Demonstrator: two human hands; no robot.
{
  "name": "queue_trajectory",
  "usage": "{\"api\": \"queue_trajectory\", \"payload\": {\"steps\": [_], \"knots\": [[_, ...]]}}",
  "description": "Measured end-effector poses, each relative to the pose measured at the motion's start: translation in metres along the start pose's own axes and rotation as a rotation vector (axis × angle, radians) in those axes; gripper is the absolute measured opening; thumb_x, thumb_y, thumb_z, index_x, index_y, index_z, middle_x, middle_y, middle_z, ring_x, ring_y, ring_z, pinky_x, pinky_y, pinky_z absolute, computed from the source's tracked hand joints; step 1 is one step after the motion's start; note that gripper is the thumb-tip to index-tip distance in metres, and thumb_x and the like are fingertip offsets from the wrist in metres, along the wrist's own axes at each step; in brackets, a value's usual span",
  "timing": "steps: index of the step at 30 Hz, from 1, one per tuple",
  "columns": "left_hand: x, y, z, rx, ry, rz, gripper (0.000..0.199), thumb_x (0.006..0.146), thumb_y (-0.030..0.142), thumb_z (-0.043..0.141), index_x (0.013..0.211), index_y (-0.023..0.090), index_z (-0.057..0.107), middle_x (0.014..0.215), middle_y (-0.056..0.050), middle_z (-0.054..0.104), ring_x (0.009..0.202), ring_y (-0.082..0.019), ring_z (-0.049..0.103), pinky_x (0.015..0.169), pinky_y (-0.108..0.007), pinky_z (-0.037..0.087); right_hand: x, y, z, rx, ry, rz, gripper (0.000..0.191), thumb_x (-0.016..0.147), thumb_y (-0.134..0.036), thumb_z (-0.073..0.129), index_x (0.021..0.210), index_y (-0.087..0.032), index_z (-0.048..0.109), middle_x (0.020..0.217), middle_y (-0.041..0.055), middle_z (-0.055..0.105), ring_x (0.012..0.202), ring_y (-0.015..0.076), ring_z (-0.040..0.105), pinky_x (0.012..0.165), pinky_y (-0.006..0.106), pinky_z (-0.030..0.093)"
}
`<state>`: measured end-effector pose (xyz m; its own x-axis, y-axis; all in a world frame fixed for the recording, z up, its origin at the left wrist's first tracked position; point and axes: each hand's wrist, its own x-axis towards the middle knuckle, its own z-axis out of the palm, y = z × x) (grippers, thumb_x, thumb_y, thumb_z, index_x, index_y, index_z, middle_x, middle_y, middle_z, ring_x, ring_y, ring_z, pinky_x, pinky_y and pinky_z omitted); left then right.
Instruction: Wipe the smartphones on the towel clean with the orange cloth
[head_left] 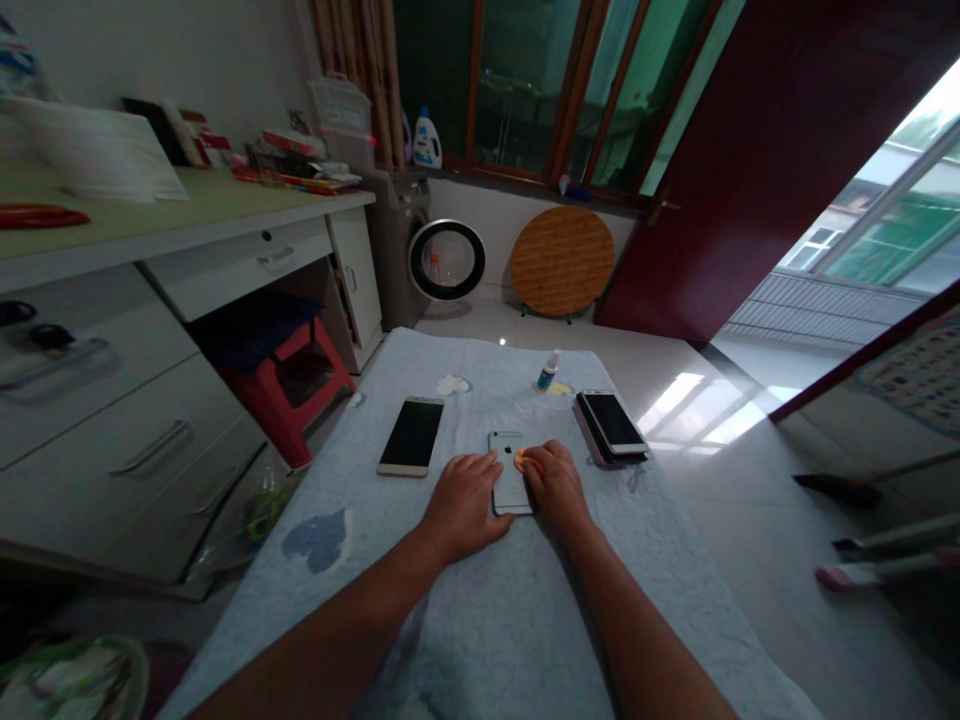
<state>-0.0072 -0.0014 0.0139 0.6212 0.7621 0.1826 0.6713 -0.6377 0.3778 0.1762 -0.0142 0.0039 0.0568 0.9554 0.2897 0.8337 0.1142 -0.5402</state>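
Observation:
A silver smartphone (511, 482) lies back side up on the cloth-covered table, an apple logo near its top. My left hand (463, 503) grips it, fingers along its left edge and thumb at the bottom corner. Bunched under the fingers of my right hand (555, 484) is a small orange cloth or pad (520, 459), pressed on the phone's right side; most of it is hidden. To the left lies a gold-rimmed smartphone (412, 436), dark screen up. On the right, a white smartphone (613, 420) rests on a dark case or phone (592, 432).
A small spray bottle (548, 371) stands near the far edge of the blue patterned tablecloth (480, 630). Left are a desk with drawers (105, 440) and a red stool (300, 380). Beyond are an open washing machine door (448, 260) and a round wooden tabletop (562, 260).

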Motion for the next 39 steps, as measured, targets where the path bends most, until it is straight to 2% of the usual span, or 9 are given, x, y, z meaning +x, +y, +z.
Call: {"api": "queue_trajectory", "payload": {"steps": [3, 7, 14, 17, 21, 26, 30, 35, 39], "knots": [[0.000, -0.002, 0.001, -0.014, -0.009, 0.005, 0.061, 0.072, 0.044, 0.071, 0.124, 0.016, 0.057, 0.141, -0.014, 0.051, 0.126, -0.030, 0.047, 0.110, -0.044, 0.030, 0.000, -0.002, -0.002, -0.020, -0.009, -0.021, 0.019, 0.091, -0.019, 0.052, 0.096, -0.017, 0.070, 0.088, 0.0066, 0.056, 0.086, 0.0187, 0.051, 0.081, 0.030, 0.040], [0.001, -0.007, 0.000, -0.051, -0.006, 0.004, 0.067, 0.072, 0.049, 0.072, 0.128, 0.018, 0.055, 0.140, -0.013, 0.052, 0.126, -0.031, 0.047, 0.110, -0.046, 0.031, -0.008, -0.016, -0.007, -0.043, -0.083, -0.136, 0.019, 0.093, -0.022, 0.052, 0.092, -0.019, 0.071, 0.086, 0.0051, 0.054, 0.085, 0.0176, 0.049, 0.081, 0.029, 0.039], [0.005, -0.015, 0.004, -0.096, 0.009, 0.003, 0.063, 0.069, 0.045, 0.074, 0.125, 0.019, 0.058, 0.136, -0.010, 0.056, 0.127, -0.030, 0.047, 0.110, -0.045, 0.032, -0.015, -0.033, -0.003, -0.016, -0.244, -0.300, 0.017, 0.088, -0.013, 0.057, 0.087, -0.021, 0.072, 0.087, 0.0040, 0.059, 0.085, 0.0164, 0.050, 0.078, 0.028, 0.038], [0.006, -0.017, 0.006, -0.079, -0.011, 0.015, 0.061, 0.070, 0.046, 0.074, 0.123, 0.020, 0.059, 0.139, -0.010, 0.054, 0.129, -0.030, 0.046, 0.110, -0.046, 0.032, -0.014, -0.029, -0.006, 0.009, -0.310, -0.317, 0.016, 0.086, -0.011, 0.059, 0.087, -0.020, 0.072, 0.087, 0.0038, 0.060, 0.085, 0.0161, 0.051, 0.078, 0.028, 0.038], [0.006, -0.020, 0.004, -0.085, -0.056, 0.023, 0.070, 0.069, 0.054, 0.075, 0.128, 0.020, 0.056, 0.142, -0.011, 0.050, 0.131, -0.031, 0.044, 0.111, -0.049, 0.029, -0.014, -0.015, -0.026, 0.021, -0.373, -0.265, 0.016, 0.087, -0.011, 0.056, 0.084, -0.018, 0.070, 0.086, 0.0039, 0.059, 0.085, 0.0157, 0.052, 0.078, 0.027, 0.039], [0.005, -0.024, -0.005, -0.083, -0.120, 0.048, 0.076, 0.068, 0.048, 0.077, 0.133, 0.018, 0.051, 0.147, -0.012, 0.045, 0.134, -0.030, 0.040, 0.113, -0.047, 0.025, -0.015, -0.003, -0.046, -0.002, -0.432, -0.227, 0.016, 0.089, -0.012, 0.054, 0.080, -0.018, 0.067, 0.083, 0.0031, 0.058, 0.085, 0.0159, 0.052, 0.078, 0.028, 0.038], [0.005, -0.023, -0.012, -0.087, -0.185, 0.062, 0.078, 0.070, 0.048, 0.074, 0.137, 0.019, 0.046, 0.150, -0.012, 0.040, 0.137, -0.029, 0.037, 0.114, -0.048, 0.022, -0.014, -0.014, -0.040, 0.005, -0.440, -0.238, 0.015, 0.089, -0.012, 0.054, 0.082, -0.018, 0.067, 0.085, 0.0031, 0.058, 0.086, 0.0157, 0.051, 0.079, 0.028, 0.037], [0.005, -0.020, -0.015, -0.092, -0.196, 0.061, 0.069, 0.076, 0.048, 0.069, 0.136, 0.021, 0.046, 0.149, -0.011, 0.041, 0.138, -0.028, 0.036, 0.114, -0.047, 0.021, -0.014, -0.034, -0.025, -0.059, -0.427, -0.277, 0.013, 0.088, -0.016, 0.058, 0.084, -0.020, 0.069, 0.085, 0.0021, 0.059, 0.086, 0.0160, 0.050, 0.080, 0.028, 0.035], [0.006, -0.019, -0.018, -0.094, -0.241, 0.059, 0.078, 0.071, 0.050, 0.073, 0.138, 0.022, 0.044, 0.151, -0.012, 0.039, 0.139, -0.030, 0.034, 0.114, -0.049, 0.021, -0.015, -0.042, -0.019, -0.088, -0.407, -0.270, 0.010, 0.086, -0.016, 0.059, 0.086, -0.020, 0.068, 0.086, 0.0022, 0.058, 0.087, 0.0166, 0.049, 0.081, 0.029, 0.033]]}}
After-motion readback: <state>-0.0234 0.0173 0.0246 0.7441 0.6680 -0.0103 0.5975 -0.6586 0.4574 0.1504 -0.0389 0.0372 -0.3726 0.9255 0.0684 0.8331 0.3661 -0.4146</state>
